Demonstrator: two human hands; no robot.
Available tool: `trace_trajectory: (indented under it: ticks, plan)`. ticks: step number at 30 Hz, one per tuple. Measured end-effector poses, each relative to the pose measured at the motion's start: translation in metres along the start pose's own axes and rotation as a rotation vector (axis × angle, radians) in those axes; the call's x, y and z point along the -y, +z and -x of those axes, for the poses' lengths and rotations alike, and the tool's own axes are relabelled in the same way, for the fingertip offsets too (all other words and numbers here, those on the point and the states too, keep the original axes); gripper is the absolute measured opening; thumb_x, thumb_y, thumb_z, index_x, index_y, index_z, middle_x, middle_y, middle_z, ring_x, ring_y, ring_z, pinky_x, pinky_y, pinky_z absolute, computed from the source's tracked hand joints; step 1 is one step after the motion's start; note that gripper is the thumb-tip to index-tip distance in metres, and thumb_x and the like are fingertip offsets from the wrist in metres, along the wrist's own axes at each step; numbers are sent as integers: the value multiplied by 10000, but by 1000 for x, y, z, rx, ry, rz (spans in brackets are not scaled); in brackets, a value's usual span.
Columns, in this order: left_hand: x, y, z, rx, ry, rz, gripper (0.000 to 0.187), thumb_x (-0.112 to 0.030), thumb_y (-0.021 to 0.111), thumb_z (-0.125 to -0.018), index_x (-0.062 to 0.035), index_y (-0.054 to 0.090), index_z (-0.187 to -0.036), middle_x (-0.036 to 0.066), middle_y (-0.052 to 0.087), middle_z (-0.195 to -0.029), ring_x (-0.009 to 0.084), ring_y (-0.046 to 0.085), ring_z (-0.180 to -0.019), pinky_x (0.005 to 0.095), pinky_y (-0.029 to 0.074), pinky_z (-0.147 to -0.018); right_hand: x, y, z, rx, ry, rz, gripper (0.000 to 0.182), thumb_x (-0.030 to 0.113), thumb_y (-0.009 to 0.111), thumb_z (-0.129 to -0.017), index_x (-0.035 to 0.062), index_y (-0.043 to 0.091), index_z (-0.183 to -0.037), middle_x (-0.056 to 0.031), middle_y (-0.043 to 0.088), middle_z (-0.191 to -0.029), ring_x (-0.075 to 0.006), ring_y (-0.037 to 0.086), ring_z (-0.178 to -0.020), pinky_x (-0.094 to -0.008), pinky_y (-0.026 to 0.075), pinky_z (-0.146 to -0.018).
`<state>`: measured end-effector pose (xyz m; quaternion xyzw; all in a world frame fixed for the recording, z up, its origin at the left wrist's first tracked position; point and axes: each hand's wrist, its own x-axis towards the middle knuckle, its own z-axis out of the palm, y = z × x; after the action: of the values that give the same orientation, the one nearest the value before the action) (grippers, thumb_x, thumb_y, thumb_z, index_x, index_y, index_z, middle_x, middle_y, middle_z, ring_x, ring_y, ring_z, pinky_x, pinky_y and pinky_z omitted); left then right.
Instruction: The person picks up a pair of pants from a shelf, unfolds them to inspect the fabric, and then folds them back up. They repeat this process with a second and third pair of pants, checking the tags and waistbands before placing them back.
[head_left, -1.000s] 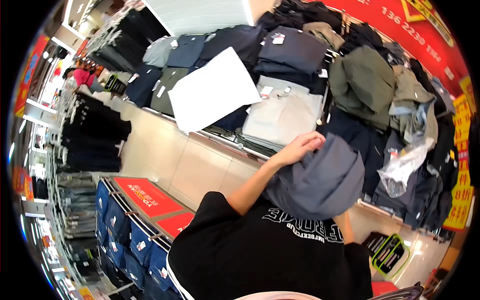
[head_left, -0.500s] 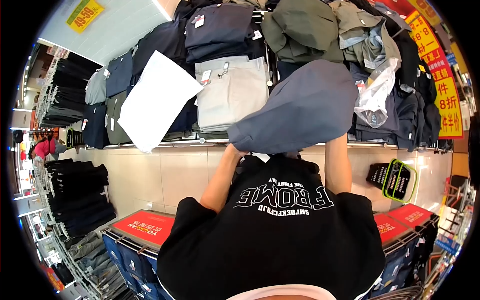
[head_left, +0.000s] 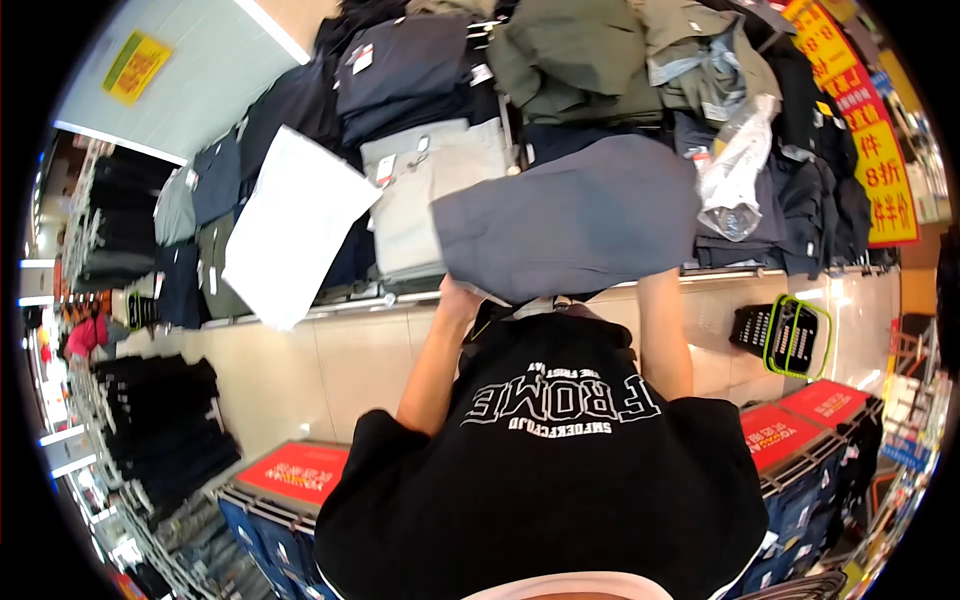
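A pair of dark grey trousers (head_left: 570,215) is spread between my hands, above the front edge of the display table. At its lower left corner, my left hand (head_left: 460,299) is closed on the cloth. My right hand (head_left: 657,284) holds up the other end from underneath; the cloth covers its fingers. Behind the trousers lies a stack of folded light grey trousers (head_left: 405,230), partly hidden. Left of that stack, a white plastic bag (head_left: 298,225) lies on the clothes. A crumpled clear plastic bag (head_left: 735,185) rests on dark garments at the right.
Folded dark trousers (head_left: 405,75) and olive garments (head_left: 570,60) fill the back of the table. On the floor at the right stands a black basket with green handles (head_left: 795,335). Red-topped racks (head_left: 295,470) are behind me, and hanging trousers (head_left: 160,410) line the left.
The raised right part of the grey trousers has come down and the cloth now hangs straighter and flatter. The view has shifted slightly, while both hands stay at the trousers.
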<state>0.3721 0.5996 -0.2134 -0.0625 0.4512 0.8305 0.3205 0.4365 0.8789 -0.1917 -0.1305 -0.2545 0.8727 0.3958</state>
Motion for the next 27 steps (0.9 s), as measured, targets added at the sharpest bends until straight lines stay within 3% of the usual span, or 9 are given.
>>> trace_trajectory:
  ticks: [3,7,9,11,15,19,21,23,27]
  plan:
    - [36,-51,-29,323,18,40,567,-333,424,-989,-10,314,-1442,165,394,-1459,316,429,-1314,447,362,-1096,-21,-3,32,-91,40,50,505,140,543,-926,-29,396,-1379,-155,497,-1362,-244,502,-1228,-361,398,-1032]
    - [2,6,-9,192,38,-139,562,-360,376,-1017,-24,284,-1458,142,376,-1476,292,424,-1316,445,346,-1111,-48,-2,93,-174,113,208,498,135,547,-924,-29,407,-1372,-152,510,-1351,-239,513,-1217,-357,405,-1025]
    - [-1,11,-10,27,65,58,547,-359,365,-1023,-42,289,-1462,128,371,-1480,280,401,-1333,434,333,-1119,-42,7,103,147,135,726,363,52,621,-862,-31,554,-1209,-85,626,-1165,-148,568,-1069,-303,449,-927]
    - [0,-15,-20,24,39,233,522,-323,381,-1024,-66,286,-1468,122,364,-1484,272,371,-1352,419,320,-1124,-27,19,109,424,260,709,304,17,673,-818,-21,614,-1114,-47,665,-1046,-113,583,-989,-284,450,-890]
    - [14,-91,-37,328,78,424,483,-224,404,-1007,-26,341,-1442,142,434,-1437,284,413,-1322,424,318,-1112,-7,33,117,672,406,627,381,56,746,-795,1,594,-1140,-57,646,-1065,-128,565,-1012,-291,437,-922]
    - [-35,-61,6,144,386,-237,425,-171,479,-973,-3,444,-1362,155,506,-1352,276,469,-1256,409,336,-1085,10,27,114,746,448,763,475,117,807,-745,12,586,-1152,-77,642,-1085,-168,577,-1021,-313,446,-932]
    - [-57,-32,21,57,560,-562,397,-144,516,-956,9,495,-1322,161,542,-1310,272,497,-1223,402,344,-1071,-5,-5,108,845,304,752,480,162,801,-748,23,587,-1154,-97,641,-1096,-219,590,-1015,-333,456,-925]
    - [-67,19,33,70,834,-629,302,-156,568,-932,60,578,-1143,164,604,-1169,251,576,-1048,363,398,-988,-19,-39,108,959,-59,1015,486,181,790,-733,21,588,-1146,-136,637,-1108,-293,605,-1002,-352,468,-904]
    - [-68,69,57,-30,732,-529,369,-188,539,-937,82,546,-1189,188,590,-1192,270,584,-1054,380,421,-977,-15,-53,106,926,-52,1098,492,186,779,-708,15,593,-1130,-177,626,-1121,-347,593,-1020,-376,465,-907]
